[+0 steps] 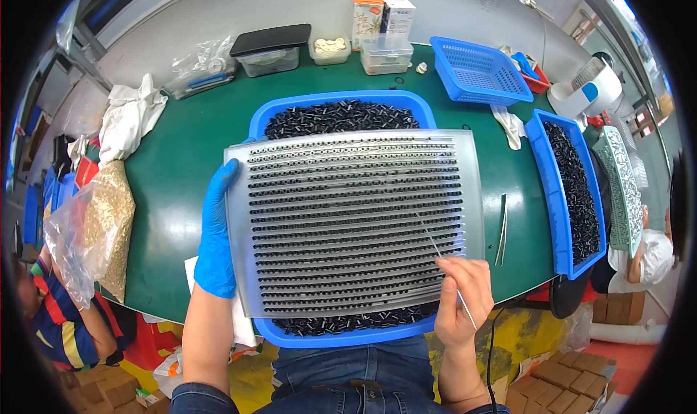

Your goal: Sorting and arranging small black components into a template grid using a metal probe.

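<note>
My left hand (217,232), in a blue glove, grips the left edge of a translucent grey plate (243,269) lined with many rows of small black parts. Bare and pinched closed, my right hand (463,298) holds a thin metal rod (428,232), its tip over the rows right of the plate's middle. Beneath the plate is a blue basin (341,95) full of short black tubular pieces, showing at its far and near ends. A pair of metal tweezers (502,229) lies on the green table to the right.
A blue tray (557,218) of black pieces stands at the right, beside a pale green basket (617,189). Farther back are a blue basket (479,73), a black-lidded box (270,51) and small containers. At left are a bag of gold-coloured parts (112,232) and another person (72,327).
</note>
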{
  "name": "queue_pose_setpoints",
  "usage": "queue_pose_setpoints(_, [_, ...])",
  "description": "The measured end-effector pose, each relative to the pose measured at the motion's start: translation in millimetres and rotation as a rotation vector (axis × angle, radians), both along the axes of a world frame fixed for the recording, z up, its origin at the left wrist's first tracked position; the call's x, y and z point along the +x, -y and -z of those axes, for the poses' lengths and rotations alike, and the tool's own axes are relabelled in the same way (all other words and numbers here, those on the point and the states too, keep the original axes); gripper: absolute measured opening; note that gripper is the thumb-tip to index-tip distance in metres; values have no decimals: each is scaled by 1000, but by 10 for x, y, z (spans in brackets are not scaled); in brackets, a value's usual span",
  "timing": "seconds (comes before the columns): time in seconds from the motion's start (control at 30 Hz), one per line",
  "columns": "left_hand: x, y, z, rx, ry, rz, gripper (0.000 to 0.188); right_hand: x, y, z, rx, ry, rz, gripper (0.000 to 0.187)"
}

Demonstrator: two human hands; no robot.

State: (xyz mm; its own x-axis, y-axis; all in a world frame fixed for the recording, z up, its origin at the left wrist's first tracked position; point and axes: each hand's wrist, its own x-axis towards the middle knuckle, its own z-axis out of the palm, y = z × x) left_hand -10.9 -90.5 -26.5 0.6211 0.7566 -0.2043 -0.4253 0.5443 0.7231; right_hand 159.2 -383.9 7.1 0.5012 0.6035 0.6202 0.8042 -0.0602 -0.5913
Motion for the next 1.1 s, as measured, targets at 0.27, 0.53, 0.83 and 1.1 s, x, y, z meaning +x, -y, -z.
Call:
queue_pose_setpoints(0.27, [35, -15, -2, -8, 51, -31, 49, -196, -137, -26, -63, 11, -105, 14])
queue_pose_setpoints(0.53, [7, -31, 27, -28, 53, 3, 51, -262, -174, -25, -58, 12, -70, 15])
queue_pose_setpoints(0.83, [-2, -39, 2, 11, 38, 27, 49, -579, -409, -148, -127, -26, -354, 23])
queue_pose_setpoints(1.1, [-29, -11, -10, -31, 66, 62, 43, -813, -656, -113, -178, -9, -511, 31])
